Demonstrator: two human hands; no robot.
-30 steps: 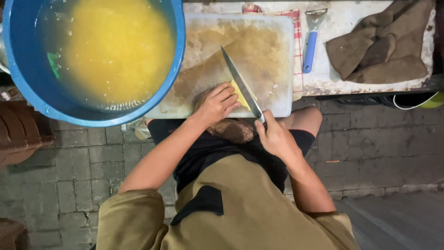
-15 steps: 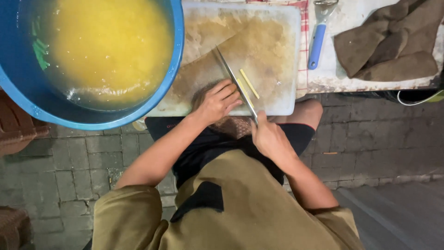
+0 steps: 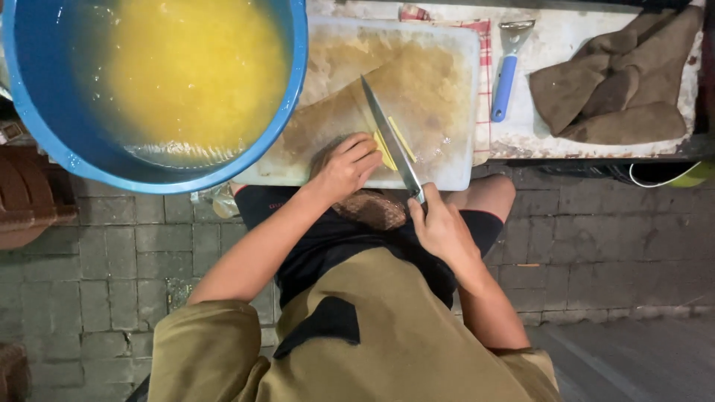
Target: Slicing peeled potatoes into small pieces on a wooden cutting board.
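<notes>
My left hand point(image 3: 347, 165) presses down on a yellow piece of vegetable point(image 3: 385, 151) at the near edge of a stained white cutting board point(image 3: 439, 74). My right hand point(image 3: 441, 226) grips the handle of a long knife point(image 3: 390, 137). Its blade runs diagonally across the board and rests against the yellow piece, just right of my left fingers. A thin yellow strip point(image 3: 402, 140) lies on the board right of the blade.
A big blue tub point(image 3: 45, 112) of yellow cut pieces in water overlaps the board's left side. A blue-handled peeler point(image 3: 506, 74) and a crumpled brown cloth point(image 3: 618, 82) lie on the worktop to the right. Grey paving bricks are below.
The knife has shifted slightly left along the yellow piece, leaving a cut strip on its right. My left hand has stayed on the piece.
</notes>
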